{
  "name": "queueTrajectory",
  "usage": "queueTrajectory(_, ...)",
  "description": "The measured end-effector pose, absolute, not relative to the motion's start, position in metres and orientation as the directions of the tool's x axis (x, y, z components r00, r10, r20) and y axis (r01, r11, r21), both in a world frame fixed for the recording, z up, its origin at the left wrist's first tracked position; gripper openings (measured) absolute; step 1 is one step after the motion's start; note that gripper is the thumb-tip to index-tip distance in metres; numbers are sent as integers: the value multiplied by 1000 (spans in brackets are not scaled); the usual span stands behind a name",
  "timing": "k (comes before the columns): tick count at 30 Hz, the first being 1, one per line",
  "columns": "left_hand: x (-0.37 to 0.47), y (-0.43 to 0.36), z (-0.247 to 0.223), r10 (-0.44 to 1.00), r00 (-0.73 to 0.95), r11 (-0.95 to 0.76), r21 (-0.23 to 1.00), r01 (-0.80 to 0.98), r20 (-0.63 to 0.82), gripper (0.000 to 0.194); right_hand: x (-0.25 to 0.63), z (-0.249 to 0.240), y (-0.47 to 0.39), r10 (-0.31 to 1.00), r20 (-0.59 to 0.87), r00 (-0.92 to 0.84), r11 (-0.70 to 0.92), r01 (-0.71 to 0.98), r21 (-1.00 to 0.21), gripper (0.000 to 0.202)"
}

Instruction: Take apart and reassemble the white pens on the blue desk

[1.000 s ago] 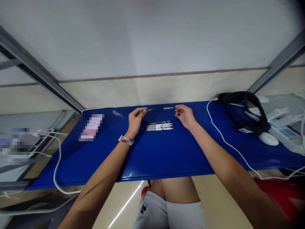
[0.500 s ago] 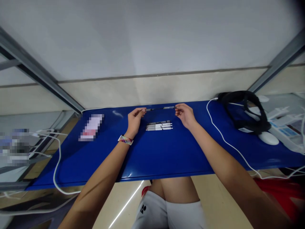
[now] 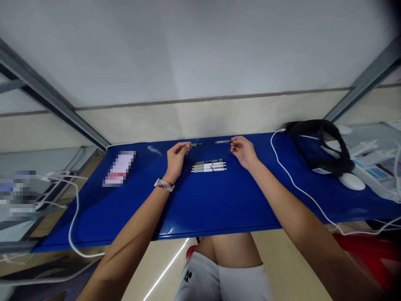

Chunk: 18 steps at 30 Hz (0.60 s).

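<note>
A slim dark and light pen [image 3: 210, 143] is stretched between my two hands near the back of the blue table [image 3: 216, 205]. My left hand [image 3: 177, 158] pinches its left end between thumb and fingers. Its right end is in the fingertips of my right hand [image 3: 242, 151]. Just in front of that pen, between the hands, several pens [image 3: 208, 167] lie side by side in a small stack, pointing left and right. Neither hand touches them.
A blurred pink and white item [image 3: 120, 168] lies at the table's left. On the right sit a black headset [image 3: 322, 146], a white rounded device [image 3: 352, 181] and a white cable [image 3: 293, 179]. A wall stands behind the table, with metal posts at both sides.
</note>
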<state>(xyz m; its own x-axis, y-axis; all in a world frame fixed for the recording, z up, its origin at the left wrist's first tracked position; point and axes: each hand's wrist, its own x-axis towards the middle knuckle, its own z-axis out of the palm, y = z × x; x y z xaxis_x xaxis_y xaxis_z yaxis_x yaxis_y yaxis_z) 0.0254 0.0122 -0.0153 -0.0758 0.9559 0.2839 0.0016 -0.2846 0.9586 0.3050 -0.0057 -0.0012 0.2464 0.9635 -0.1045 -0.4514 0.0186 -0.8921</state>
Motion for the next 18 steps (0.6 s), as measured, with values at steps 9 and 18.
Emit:
queueTrajectory(9, 25, 12, -16, 956, -70, -284, 959, 1, 284, 28, 304, 0, -7, 949, -64, 308, 65, -391, -918, 14)
queueTrajectory(18, 25, 13, -16, 955, -70, -288, 958, 2, 288, 26, 303, 1, -7, 947, -61, 315, 66, -378, -924, 15)
